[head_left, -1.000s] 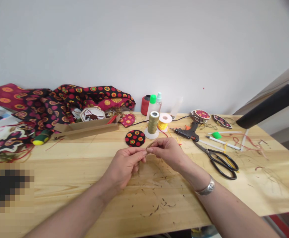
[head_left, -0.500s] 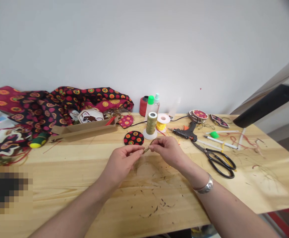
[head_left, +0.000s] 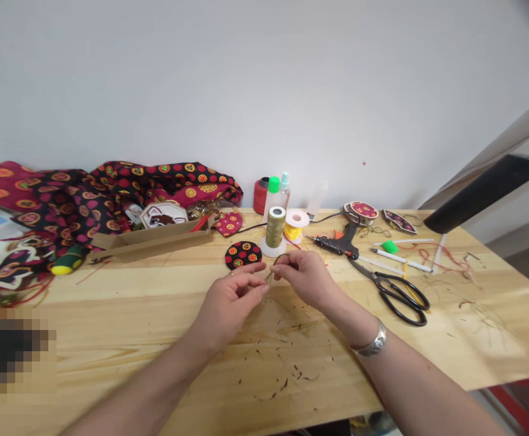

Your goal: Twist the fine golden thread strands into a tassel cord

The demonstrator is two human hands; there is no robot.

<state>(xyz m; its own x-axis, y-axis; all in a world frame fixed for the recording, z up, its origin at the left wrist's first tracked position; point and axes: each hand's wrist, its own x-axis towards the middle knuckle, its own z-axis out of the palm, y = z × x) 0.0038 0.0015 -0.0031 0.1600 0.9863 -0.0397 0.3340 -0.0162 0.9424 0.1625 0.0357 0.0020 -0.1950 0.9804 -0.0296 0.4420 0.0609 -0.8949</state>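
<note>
Over the middle of the wooden table (head_left: 109, 315), my left hand (head_left: 228, 303) and my right hand (head_left: 303, 275) meet fingertip to fingertip. Both pinch a thin olive-gold thread (head_left: 271, 274) between thumb and fingers; it forms a small loop above my right fingers. A spool of the same olive thread (head_left: 275, 229) stands just behind my hands. A round black fabric disc with red and yellow dots (head_left: 243, 254) lies beside it. My right wrist wears a silver bracelet (head_left: 371, 343).
Black scissors (head_left: 398, 293), a glue gun (head_left: 339, 242), pens and fabric patches (head_left: 364, 211) lie to the right. A yellow spool (head_left: 295, 225), bottles (head_left: 276, 191) and a red spool stand by the wall. At left are patterned cloth (head_left: 109, 188) and a cardboard box (head_left: 150, 239). Thread scraps dot the table.
My left hand's fingers have loosened and shifted slightly, the index now raised, while both hands stay together on the thread. The view has drifted a little.
</note>
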